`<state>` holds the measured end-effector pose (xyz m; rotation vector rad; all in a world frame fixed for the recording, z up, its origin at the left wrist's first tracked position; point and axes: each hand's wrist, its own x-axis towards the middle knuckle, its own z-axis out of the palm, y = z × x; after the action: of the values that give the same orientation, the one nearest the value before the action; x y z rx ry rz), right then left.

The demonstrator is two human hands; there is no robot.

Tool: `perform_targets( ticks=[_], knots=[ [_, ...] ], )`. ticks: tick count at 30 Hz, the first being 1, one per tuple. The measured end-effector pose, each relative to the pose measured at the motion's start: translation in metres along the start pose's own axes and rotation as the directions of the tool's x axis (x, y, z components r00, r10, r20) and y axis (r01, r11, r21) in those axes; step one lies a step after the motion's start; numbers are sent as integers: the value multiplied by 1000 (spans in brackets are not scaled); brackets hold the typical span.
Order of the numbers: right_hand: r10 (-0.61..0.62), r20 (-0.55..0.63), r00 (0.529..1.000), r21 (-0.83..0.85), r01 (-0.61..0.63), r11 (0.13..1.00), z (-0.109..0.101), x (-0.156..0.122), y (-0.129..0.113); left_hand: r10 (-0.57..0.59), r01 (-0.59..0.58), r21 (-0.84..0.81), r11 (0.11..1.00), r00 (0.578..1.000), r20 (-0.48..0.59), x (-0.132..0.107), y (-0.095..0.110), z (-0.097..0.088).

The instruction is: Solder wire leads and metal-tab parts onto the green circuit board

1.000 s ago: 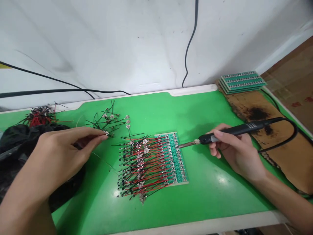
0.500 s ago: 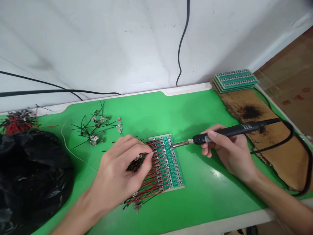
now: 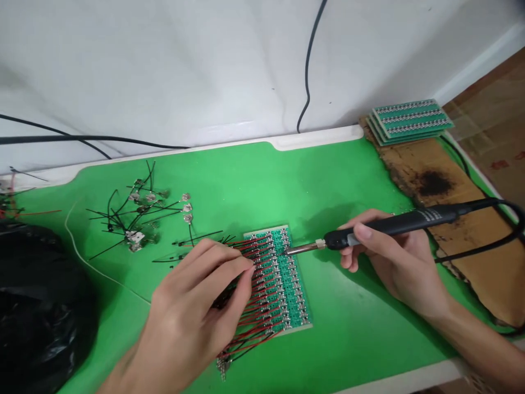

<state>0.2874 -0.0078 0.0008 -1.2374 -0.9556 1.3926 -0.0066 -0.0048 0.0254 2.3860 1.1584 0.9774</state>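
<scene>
Your left hand (image 3: 192,306) is curled over the red and black wires (image 3: 250,290) fanned across a green circuit board panel (image 3: 283,279), fingertips down among them near the soldering pads; you can't tell from here whether it's pinching one. Your right hand (image 3: 389,257) is closed around a black soldering iron (image 3: 394,229), its metal tip (image 3: 301,249) right at the panel's right edge. The panel lies flat on the green tabletop (image 3: 262,180). Left of it sits a loose cluster of black leads with metal terminals (image 3: 139,219), with a thin white wire (image 3: 94,273) curving nearby and a black plastic bag (image 3: 36,312) beyond. Further right, a stack of green boards (image 3: 410,121) rests on scorched cardboard (image 3: 471,257).
</scene>
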Motion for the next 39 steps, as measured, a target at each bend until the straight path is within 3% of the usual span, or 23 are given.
perform_targets(
  ticks=[8,15,27,39],
  knots=[
    [-2,-3,1000,-19,2,1000,-1,0,1,48,-51,68,996,998,37,-5,-1,-1],
    [8,-14,1000,-25,-8,1000,0,0,0,27,-26,67,997,1000,-15,-7,0,2],
    [-2,0,1000,-4,2,1000,0,1,-1,37,-40,87,995,999,29,-8,-1,3],
    [-1,-10,1000,6,1,1000,1,0,-2,34,-35,89,995,999,9,-5,0,2]
  ],
)
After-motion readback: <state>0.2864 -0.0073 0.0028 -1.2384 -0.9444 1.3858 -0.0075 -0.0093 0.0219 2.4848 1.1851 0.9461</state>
